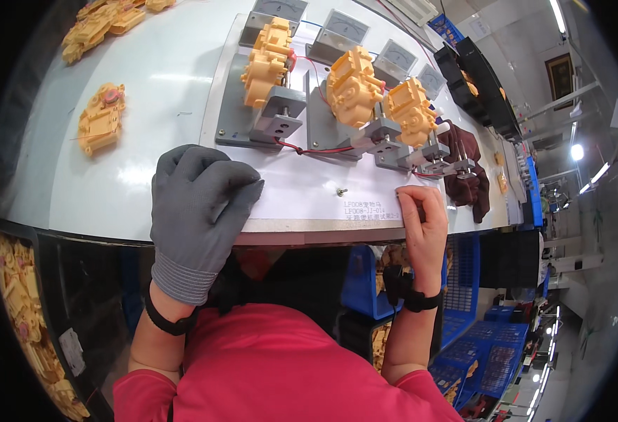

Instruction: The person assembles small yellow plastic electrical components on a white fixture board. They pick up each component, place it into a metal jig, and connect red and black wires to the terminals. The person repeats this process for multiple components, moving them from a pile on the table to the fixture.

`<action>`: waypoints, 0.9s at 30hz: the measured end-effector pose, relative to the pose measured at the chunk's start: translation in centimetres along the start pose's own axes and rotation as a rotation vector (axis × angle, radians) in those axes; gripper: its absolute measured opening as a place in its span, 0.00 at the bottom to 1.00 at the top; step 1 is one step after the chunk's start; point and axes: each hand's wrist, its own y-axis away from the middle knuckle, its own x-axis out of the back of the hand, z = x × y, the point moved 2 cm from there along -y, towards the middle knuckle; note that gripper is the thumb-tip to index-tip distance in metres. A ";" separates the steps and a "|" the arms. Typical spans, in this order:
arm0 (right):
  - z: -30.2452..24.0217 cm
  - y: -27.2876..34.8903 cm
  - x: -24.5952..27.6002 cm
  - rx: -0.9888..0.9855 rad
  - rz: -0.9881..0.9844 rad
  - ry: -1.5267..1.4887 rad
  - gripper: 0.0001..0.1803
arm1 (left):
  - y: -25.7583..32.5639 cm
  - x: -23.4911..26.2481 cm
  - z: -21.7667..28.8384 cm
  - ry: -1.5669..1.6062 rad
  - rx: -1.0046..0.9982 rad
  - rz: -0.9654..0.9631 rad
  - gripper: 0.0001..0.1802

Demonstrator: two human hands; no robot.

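Observation:
My left hand (200,207), in a grey knit glove, rests at the table's front edge with its fingers curled and thumb and forefinger close together. Whether anything sits between them is hidden. My bare right hand (425,218) is at the front right of the white sheet, thumb and forefinger pinched; what they hold, if anything, is too small to name. A small screw (342,191) lies on the sheet between my hands. Beyond it stand three grey test fixtures, each bearing an orange-yellow plastic gear housing: left (266,67), middle (354,88) and right (412,112).
Analog meters (344,29) stand behind the fixtures, joined by red and black wires (316,150). A loose housing (101,119) lies at the left, with a pile (105,28) farther back. A dark brown cloth or glove (467,169) is at the right. Blue crates (460,288) stand below.

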 end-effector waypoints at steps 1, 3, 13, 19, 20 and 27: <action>-0.1 0.0 0.0 -0.006 -0.002 0.001 0.05 | 0.0 0.0 0.0 0.000 0.003 -0.002 0.06; 0.1 0.1 0.0 -0.052 -0.004 -0.037 0.06 | -0.1 0.1 0.0 -0.005 0.005 -0.009 0.06; -3.6 0.2 -0.8 0.080 -0.017 -0.037 0.10 | 0.0 0.0 -0.3 -0.011 -0.020 0.016 0.06; -6.5 -0.9 -3.3 0.148 -0.180 0.011 0.10 | 0.0 0.1 -0.2 0.005 -0.001 0.004 0.07; -6.3 -1.0 -3.5 0.153 -0.185 0.023 0.09 | 0.0 0.1 -0.1 0.010 0.011 -0.010 0.08; -6.1 -1.0 -3.9 0.072 -0.210 -0.019 0.06 | 0.0 0.2 -0.4 0.033 -0.009 -0.012 0.08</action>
